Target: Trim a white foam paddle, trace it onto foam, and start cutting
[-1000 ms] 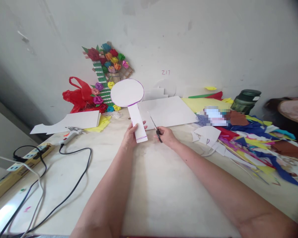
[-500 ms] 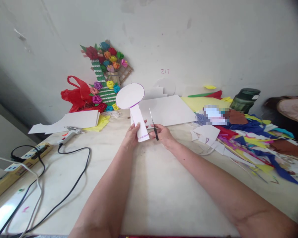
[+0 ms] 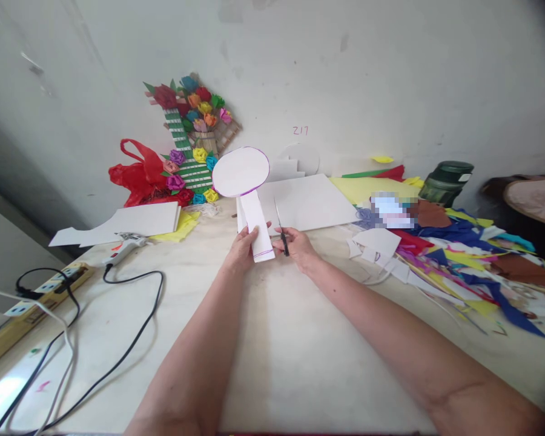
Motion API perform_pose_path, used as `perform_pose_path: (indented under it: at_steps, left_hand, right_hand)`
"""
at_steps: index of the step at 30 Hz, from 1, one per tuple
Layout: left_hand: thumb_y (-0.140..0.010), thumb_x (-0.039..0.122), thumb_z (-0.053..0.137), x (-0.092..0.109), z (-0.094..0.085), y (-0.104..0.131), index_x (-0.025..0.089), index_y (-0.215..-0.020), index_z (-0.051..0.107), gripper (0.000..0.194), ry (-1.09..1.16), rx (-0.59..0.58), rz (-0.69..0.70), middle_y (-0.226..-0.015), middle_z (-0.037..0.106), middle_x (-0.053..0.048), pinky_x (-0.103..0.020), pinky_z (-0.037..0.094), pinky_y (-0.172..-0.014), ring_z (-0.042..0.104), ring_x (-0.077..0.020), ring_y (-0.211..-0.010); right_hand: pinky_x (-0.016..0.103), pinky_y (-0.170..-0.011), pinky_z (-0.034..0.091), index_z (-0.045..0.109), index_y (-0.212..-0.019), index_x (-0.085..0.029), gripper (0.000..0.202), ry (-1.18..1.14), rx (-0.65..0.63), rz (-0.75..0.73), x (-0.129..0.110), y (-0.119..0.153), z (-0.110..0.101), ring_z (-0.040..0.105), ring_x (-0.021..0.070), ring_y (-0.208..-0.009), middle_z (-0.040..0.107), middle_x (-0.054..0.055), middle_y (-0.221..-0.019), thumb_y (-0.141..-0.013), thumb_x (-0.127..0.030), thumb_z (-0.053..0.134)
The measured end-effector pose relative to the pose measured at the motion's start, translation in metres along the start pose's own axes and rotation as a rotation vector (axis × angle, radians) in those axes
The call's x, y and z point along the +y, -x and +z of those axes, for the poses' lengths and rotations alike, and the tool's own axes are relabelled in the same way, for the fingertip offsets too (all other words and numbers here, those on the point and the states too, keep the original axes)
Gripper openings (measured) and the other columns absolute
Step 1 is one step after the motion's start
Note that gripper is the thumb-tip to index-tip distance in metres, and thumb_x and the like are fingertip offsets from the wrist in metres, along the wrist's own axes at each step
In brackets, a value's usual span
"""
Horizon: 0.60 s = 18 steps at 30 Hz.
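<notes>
Left hand (image 3: 241,248) is gripping the white cutout (image 3: 241,172) while the right hand (image 3: 301,249), clamped on scissors (image 3: 285,244), is holding them closer beside it than a second ago, without cutting.

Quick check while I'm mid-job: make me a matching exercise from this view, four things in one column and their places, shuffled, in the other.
Things:
1. White paddle-shaped cutout
2. Scissors
3. Red plastic bag
4. Green container

Places:
A. To the left of the paper flowers in the view
B. In the right hand
C. At the back right, near the wall
D. In the left hand

Right pairs: 1-D, 2-B, 3-A, 4-C
</notes>
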<state>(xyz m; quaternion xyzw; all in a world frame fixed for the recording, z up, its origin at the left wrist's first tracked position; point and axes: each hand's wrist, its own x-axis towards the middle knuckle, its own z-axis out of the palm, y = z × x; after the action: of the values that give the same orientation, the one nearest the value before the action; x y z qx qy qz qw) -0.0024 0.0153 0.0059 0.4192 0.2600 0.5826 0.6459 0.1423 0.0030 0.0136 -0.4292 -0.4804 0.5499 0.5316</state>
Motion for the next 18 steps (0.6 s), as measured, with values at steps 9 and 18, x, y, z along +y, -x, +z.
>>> perform_pose_path:
  at_steps: [9, 18]
  left_hand:
    - [-0.071, 0.027, 0.061, -0.0009, -0.0014, -0.0006, 0.016, -0.105, 0.052, 0.036, 0.007, 0.008, 0.028, -0.111, 0.058, -0.013, -0.040, 0.051, -0.075, 0.061, -0.0201, -0.080]
    - [-0.067, 0.029, 0.065, -0.0033, -0.0054, -0.0038, 0.015, -0.101, 0.052, 0.039, -0.041, 0.067, 0.014, -0.082, 0.067, -0.009, -0.039, 0.051, -0.073, 0.062, -0.0210, -0.075]
  right_hand:
    - [0.023, -0.049, 0.043, 0.057, -0.091, -0.017, 0.038, 0.084, 0.035, -0.020, 0.0014, 0.0002, -0.0003, 0.052, 0.0093, -0.043, 0.055, -0.006, -0.051, -0.054, -0.014, 0.062]
    - [0.023, -0.053, 0.046, 0.056, -0.091, -0.016, 0.039, 0.020, 0.026, -0.056, 0.0014, 0.0008, -0.0006, 0.051, 0.0080, -0.045, 0.058, -0.005, -0.056, -0.052, -0.014, 0.062]
